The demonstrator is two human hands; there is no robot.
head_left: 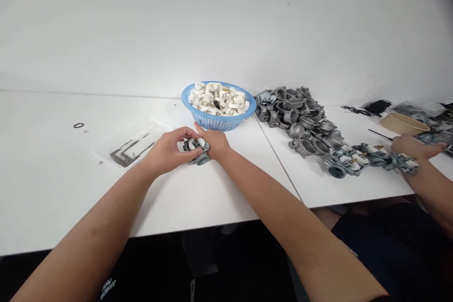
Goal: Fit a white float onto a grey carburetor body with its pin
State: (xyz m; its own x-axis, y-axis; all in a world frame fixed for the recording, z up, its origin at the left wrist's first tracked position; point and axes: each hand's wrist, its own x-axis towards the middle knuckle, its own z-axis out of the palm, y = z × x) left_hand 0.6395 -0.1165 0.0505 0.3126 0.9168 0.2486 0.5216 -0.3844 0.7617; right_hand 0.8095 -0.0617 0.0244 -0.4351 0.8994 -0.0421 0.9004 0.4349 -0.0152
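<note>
In front of me on the white table lies a grey metal carburetor body (202, 159) with a white float (193, 144) on its upper face. My left hand (173, 147) reaches in from the left, thumb and index finger closed around the float. On the far right side of the body, my right hand (215, 143) steadies it, its fingers partly hidden behind the metal. Just beyond both hands stands a blue plastic basket (219, 122) heaped with white floats (221, 99).
A clear bag of thin metal pins (123, 155) lies left, near a black O-ring (78, 125). Grey metal bowls (297, 115) are piled right of the basket, with carburetor bodies (348, 163) nearer. A co-worker's hand (412, 147) is beside a tan bowl (403, 123).
</note>
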